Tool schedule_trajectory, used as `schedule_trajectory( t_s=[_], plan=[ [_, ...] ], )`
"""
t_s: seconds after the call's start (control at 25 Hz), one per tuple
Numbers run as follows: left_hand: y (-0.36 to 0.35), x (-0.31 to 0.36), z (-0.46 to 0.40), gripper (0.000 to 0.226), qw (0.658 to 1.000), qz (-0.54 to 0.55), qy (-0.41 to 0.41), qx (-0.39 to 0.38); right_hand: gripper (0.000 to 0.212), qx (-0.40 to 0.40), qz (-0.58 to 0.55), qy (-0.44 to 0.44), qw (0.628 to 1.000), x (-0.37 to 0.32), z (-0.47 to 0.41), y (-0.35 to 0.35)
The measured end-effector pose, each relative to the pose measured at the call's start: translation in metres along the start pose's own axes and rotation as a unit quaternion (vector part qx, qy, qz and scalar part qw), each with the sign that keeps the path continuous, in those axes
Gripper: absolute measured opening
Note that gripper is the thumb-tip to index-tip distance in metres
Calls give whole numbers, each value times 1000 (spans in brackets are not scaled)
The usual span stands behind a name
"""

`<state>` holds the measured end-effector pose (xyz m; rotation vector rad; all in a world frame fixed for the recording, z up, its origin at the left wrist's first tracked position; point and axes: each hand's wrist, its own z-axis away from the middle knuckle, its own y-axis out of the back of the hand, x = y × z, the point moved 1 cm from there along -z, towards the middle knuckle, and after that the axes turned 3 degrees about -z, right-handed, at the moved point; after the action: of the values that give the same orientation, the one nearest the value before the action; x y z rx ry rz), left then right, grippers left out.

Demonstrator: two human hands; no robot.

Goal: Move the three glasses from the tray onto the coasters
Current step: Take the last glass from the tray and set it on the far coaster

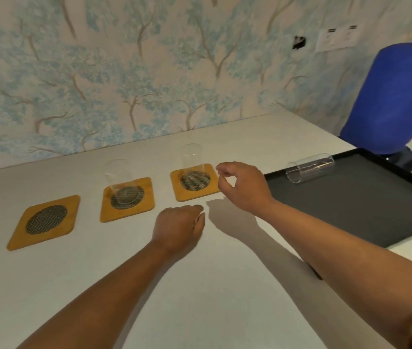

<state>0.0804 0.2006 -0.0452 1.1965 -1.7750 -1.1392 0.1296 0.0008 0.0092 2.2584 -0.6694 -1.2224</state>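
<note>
While both hands (178,226) (244,186) hang empty, two glasses (120,182) (192,163) stand on three coasters (43,222) (147,207) (177,187), one glass (309,167) lies on the tray (363,205)

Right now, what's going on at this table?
A person is moving glasses from a black tray onto coasters. Two glasses stand upright on the middle and right coasters; the left coaster is bare. The third glass lies on its side in the tray. Both hands, left and right, are empty.
</note>
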Motion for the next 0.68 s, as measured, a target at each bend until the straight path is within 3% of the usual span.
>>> schedule_trajectory(
  t_s=[0.28,0.4,0.48,0.56,0.68],
  plan=[
    [-39,105,-62,58,977,178,44,-107,42,5,128,-69,989,95,12,103],
    [-56,130,-76,63,976,188,48,-101,46,91,68,-193,975,130,12,121],
    [-66,140,-81,65,980,170,57,-91,54,184,-68,-349,916,148,10,125],
    [-72,145,-82,66,984,144,69,-79,67,243,-168,-449,843,158,5,123],
    [-79,149,-79,68,988,120,80,-64,103,244,-164,-514,806,169,-10,117]
  ],
)
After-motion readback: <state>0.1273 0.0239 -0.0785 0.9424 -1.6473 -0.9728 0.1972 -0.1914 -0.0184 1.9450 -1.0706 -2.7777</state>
